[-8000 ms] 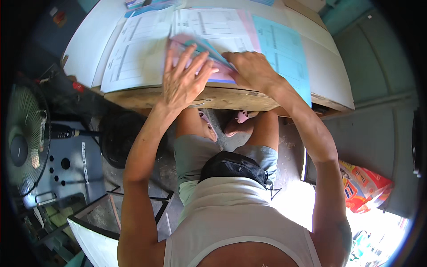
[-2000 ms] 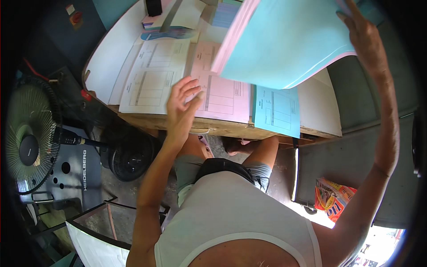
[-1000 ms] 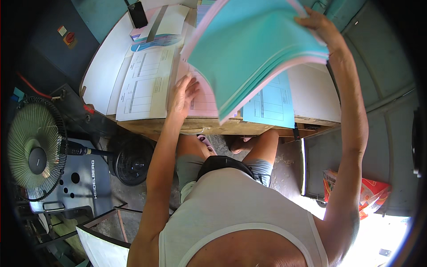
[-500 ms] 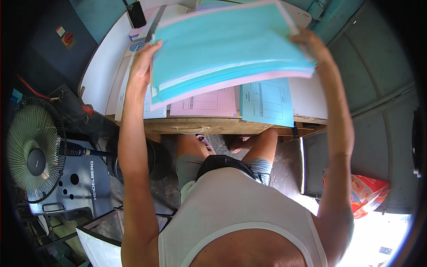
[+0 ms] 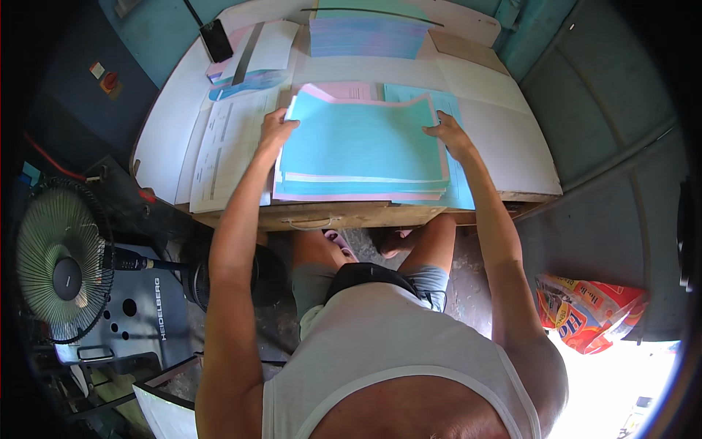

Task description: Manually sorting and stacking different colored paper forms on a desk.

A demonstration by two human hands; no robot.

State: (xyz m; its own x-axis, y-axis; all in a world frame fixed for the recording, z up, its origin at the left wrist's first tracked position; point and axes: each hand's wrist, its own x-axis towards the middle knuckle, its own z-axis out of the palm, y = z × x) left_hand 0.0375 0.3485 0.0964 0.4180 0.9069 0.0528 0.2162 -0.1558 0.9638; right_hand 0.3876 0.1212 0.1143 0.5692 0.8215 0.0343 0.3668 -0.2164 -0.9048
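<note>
Both hands hold a layered bundle of cyan, white and pink sheets [image 5: 362, 143] low over the desk [image 5: 512, 146]. My left hand [image 5: 278, 132] grips its left edge with the thumb on top, and my right hand [image 5: 450, 135] has its fingers closed on the right edge. The bundle's far edge curls up a little. Beneath and around it lie printed forms: white [image 5: 227, 154] at the left, pink [image 5: 344, 89] behind, cyan [image 5: 457, 183] at the right.
At the desk's back stand a tall paper stack [image 5: 365, 40], a phone [image 5: 216, 41] and smaller paper bundles [image 5: 248, 58]. A fan [image 5: 66, 256] is at the left, a drawer front [image 5: 344, 216] below the desk edge, a red bag [image 5: 589, 311] at the lower right.
The bundle was swung up in my right hand, then taken by my left hand as well; it has now come down flatter and nearer over the printed forms, uncovering the back of the desk.
</note>
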